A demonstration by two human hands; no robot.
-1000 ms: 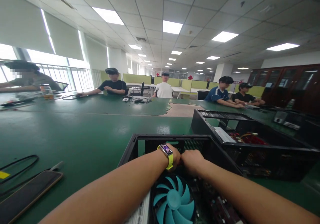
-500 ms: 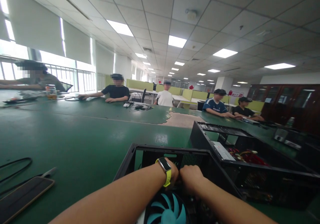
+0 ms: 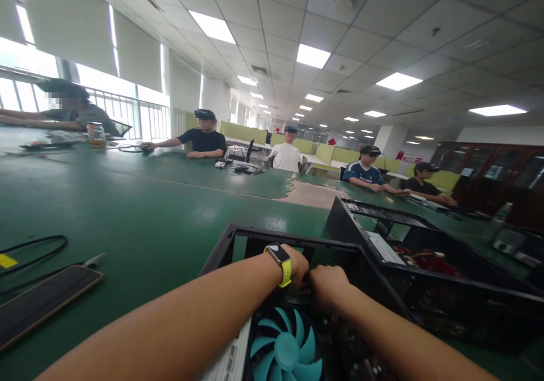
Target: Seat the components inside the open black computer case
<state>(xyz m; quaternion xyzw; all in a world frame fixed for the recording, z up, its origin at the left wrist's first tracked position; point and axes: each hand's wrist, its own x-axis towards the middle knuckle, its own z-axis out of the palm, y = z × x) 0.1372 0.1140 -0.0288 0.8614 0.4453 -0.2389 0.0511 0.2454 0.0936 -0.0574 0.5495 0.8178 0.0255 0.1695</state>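
Observation:
An open black computer case (image 3: 293, 235) lies in front of me with both my hands reaching into it. My left hand (image 3: 297, 261), with a yellow-banded watch (image 3: 280, 262) on its wrist, is inside near the far wall. Close beside it, my right hand (image 3: 328, 283) is curled with the knuckles up. The fingers of both hands point down and are closed; what they hold, if anything, is hidden behind the hands. A fan with turquoise blades (image 3: 287, 350) sits in the case just below my hands, with dark, blurred parts to its right.
A second open black case (image 3: 425, 256) with coloured cables stands to the right. On the left lie a phone (image 3: 46, 301) and a black cable (image 3: 34, 239). Across the green table (image 3: 140, 216), several people sit, with a jar (image 3: 96, 134) and loose cables (image 3: 242, 168) near them.
My view has tipped down and shifted slightly, so more of the turquoise fan shows. Both hands stay in nearly the same place inside the case.

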